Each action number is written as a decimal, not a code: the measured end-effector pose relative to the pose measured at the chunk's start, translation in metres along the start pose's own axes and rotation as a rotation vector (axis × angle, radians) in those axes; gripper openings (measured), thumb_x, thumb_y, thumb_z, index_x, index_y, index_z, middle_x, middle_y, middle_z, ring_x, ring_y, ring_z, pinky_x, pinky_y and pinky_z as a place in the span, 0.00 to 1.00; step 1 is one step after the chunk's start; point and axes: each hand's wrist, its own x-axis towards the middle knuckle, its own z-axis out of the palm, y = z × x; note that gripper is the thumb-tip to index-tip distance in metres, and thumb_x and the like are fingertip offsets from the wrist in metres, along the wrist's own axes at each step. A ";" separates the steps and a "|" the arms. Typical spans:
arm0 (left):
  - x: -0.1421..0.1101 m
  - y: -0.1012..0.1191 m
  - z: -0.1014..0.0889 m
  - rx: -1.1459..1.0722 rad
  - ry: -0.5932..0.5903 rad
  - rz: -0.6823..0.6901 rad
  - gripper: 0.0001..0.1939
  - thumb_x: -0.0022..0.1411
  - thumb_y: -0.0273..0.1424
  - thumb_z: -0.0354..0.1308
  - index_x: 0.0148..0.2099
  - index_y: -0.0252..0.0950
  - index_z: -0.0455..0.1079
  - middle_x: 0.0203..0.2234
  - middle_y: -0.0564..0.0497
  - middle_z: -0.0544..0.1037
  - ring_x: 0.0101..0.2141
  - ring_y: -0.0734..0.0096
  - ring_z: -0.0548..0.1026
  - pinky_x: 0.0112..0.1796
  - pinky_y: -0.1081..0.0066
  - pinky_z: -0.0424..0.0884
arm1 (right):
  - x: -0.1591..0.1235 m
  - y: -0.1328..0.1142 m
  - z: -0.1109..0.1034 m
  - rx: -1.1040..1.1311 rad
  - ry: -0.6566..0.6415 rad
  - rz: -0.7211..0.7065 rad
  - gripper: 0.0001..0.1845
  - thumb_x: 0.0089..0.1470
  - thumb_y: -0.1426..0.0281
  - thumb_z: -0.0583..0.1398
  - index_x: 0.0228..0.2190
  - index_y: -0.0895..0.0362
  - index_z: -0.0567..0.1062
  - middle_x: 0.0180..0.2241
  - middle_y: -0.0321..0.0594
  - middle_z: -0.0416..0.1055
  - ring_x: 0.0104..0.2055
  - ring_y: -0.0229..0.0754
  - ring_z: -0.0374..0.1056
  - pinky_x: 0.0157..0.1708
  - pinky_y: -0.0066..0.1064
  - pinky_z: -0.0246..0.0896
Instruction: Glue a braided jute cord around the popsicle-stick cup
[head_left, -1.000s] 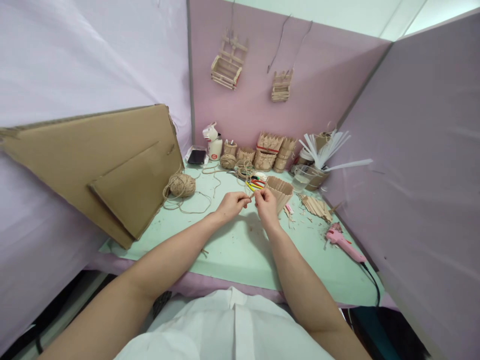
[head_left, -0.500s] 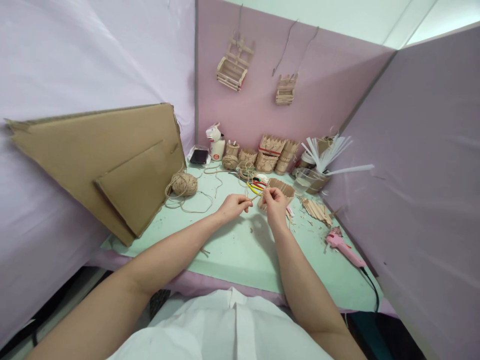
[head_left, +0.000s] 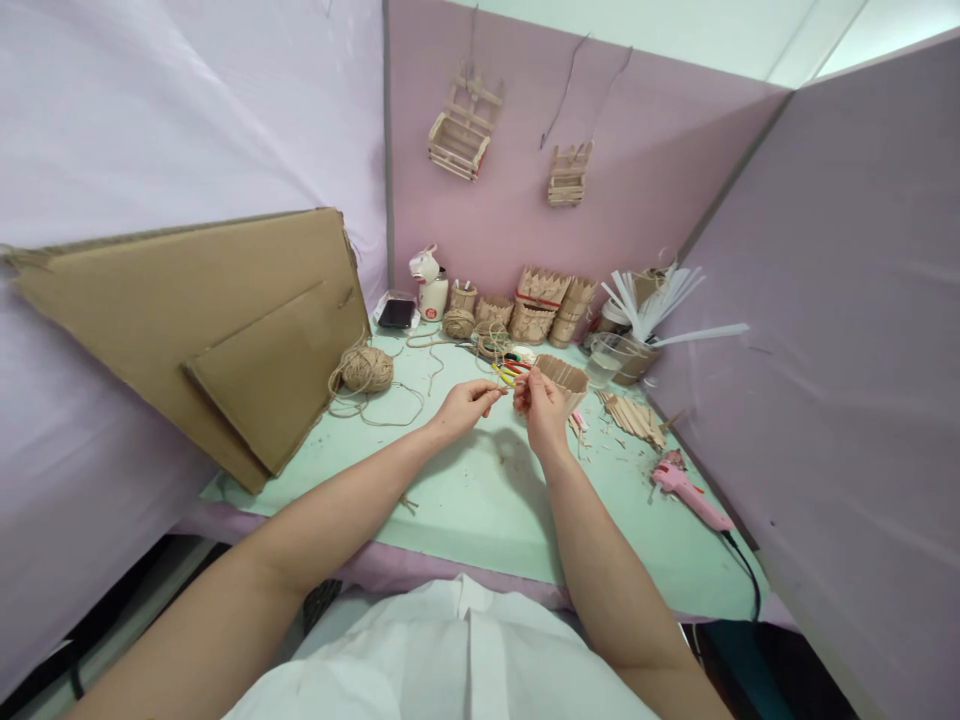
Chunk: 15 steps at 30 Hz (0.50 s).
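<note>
Just above the middle of the table, my left hand (head_left: 463,409) pinches a short brown strand that looks like twine (head_left: 510,389). Facing it, my right hand (head_left: 544,412) is closed at the strand's other end, thumb and fingers together; the fingers hide most of that end. Directly behind my right hand stands a pleated-looking basket of wooden sticks (head_left: 566,376), partly covered by the hand. Yellow-handled pliers (head_left: 504,374) lie beyond the fingertips. A ball of twine (head_left: 366,369) rests on the left, its loose end looping over the table.
On the right lie a pink glue gun (head_left: 690,490) with its cord and a pile of wooden sticks (head_left: 634,418). A clear plastic cup (head_left: 606,358) stands behind them. Cardboard sheets (head_left: 262,320) lean at the left. Several small stick baskets (head_left: 534,320) line the back wall.
My right hand moved away to the right, stretching the strand between both hands, then came slightly back toward the left and turned. My left hand stayed nearly in place, still pinching.
</note>
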 end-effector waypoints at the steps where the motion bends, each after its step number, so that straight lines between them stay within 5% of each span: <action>1: 0.000 0.000 0.000 0.011 -0.005 0.011 0.17 0.59 0.38 0.51 0.43 0.32 0.74 0.17 0.57 0.64 0.21 0.76 0.62 0.26 0.75 0.60 | 0.000 0.002 0.000 -0.016 -0.008 0.024 0.25 0.49 0.46 0.55 0.25 0.56 0.69 0.19 0.32 0.61 0.18 0.32 0.54 0.19 0.27 0.49; 15: -0.003 0.006 0.003 0.053 -0.066 0.157 0.11 0.59 0.32 0.52 0.33 0.33 0.73 0.32 0.48 0.76 0.36 0.69 0.71 0.41 0.70 0.65 | -0.002 0.001 -0.001 0.181 -0.260 0.206 0.17 0.39 0.57 0.67 0.27 0.56 0.72 0.28 0.36 0.71 0.30 0.37 0.66 0.34 0.31 0.64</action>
